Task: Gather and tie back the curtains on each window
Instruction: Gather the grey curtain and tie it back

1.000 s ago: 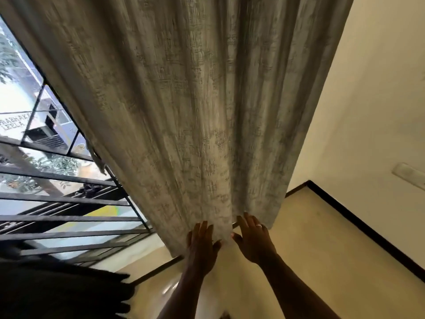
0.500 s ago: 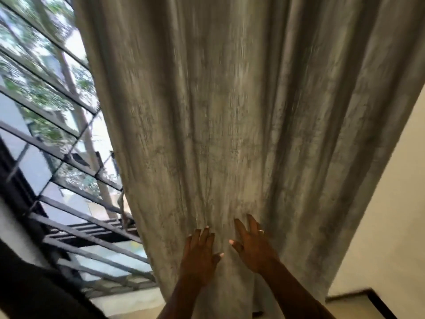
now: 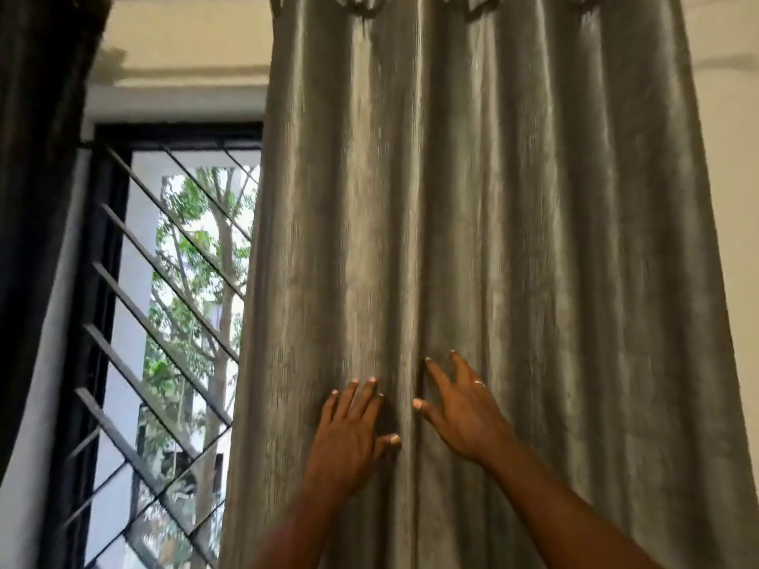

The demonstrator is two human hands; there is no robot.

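A grey, shiny curtain (image 3: pixel 472 199) hangs in long folds from the top of the view down past the bottom edge, covering the right part of a window (image 3: pixel 193 301). My left hand (image 3: pixel 349 429) lies flat on the cloth with straight fingers, thumb out to the right. Close beside it, my right hand (image 3: pixel 460 408) also rests on the curtain, fingers spread, a ring on one finger. A vertical fold runs between the two hands. Neither hand grips the fabric.
The uncovered window on the left has a black frame and slanted metal grille bars (image 3: pixel 164 289), with trees outside. A dark curtain (image 3: pixel 37 199) hangs at the far left. Cream wall (image 3: pixel 731 178) lies right of the grey curtain.
The view has swung up from the floor and curtain hem to the curtain's top. Both hands have slid higher on the cloth, staying flat and side by side.
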